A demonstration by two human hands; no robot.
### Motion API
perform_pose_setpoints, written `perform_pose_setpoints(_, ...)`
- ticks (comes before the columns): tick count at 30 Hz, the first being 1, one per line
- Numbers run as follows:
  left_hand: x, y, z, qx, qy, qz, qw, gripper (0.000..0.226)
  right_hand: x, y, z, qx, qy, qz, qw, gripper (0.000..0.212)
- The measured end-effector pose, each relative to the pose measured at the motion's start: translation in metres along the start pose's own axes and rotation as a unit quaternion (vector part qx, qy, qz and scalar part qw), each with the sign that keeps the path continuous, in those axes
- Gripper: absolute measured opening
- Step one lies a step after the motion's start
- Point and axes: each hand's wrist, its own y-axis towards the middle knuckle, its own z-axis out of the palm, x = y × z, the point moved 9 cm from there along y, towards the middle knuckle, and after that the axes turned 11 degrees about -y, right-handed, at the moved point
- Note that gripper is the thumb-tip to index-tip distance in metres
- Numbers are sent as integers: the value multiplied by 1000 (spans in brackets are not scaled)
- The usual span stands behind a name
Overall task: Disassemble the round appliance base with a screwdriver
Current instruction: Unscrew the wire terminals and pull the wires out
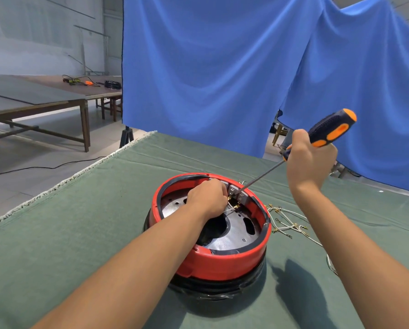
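Observation:
The round appliance base [224, 260] has a red rim over a black body and stands on the green cloth, showing a silver metal plate [234, 233] inside. My right hand [310, 160] grips the black and orange screwdriver [331, 129]. Its long shaft slants down to a grey terminal block [237, 194] at the far inner rim. My left hand [208, 198] reaches inside the base with curled fingers, pinching thin wires with brass terminals [234, 206] just below that block.
Loose white wires with small connectors [288, 224] lie on the green cloth [80, 233] right of the base. A blue curtain [222, 67] hangs behind the table. Wooden tables [44, 98] with tools stand at the far left. The cloth's fringed edge [68, 181] runs along the left.

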Motion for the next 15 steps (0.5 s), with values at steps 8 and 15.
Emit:
perform_pose_setpoints(8, -1, 0, 1, 2, 2, 5, 1000, 22, -19, -2, -14, -40, 10, 76, 996, 21)
perform_pose_setpoints(15, -1, 0, 1, -1, 0, 3, 1000, 23, -4, -51, -36, -42, 92, -15, 995, 18)
